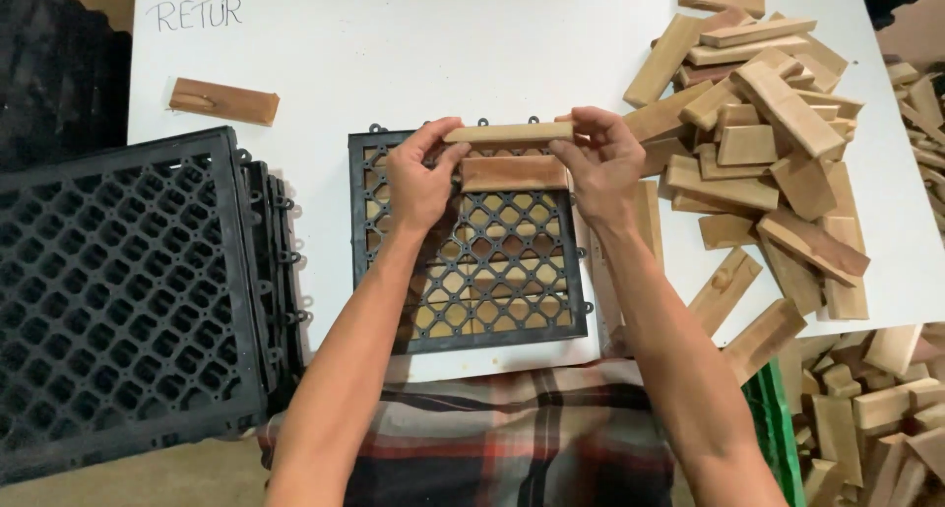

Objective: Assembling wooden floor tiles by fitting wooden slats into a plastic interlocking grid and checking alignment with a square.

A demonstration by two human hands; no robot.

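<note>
Holding a wooden slat [509,132] by its ends, both hands, left [418,177] and right [602,167], keep its long axis parallel to the desk's [443,54] far edge, above the grid [472,261].

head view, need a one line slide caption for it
Both hands, left hand and right hand, hold a wooden slat over a black plastic grid tile on a white table.

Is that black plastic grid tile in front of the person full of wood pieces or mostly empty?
Mostly empty: the square black plastic grid tile carries one brown wooden slat at its far edge; both hands hold a second pale wooden slat above it.
</note>
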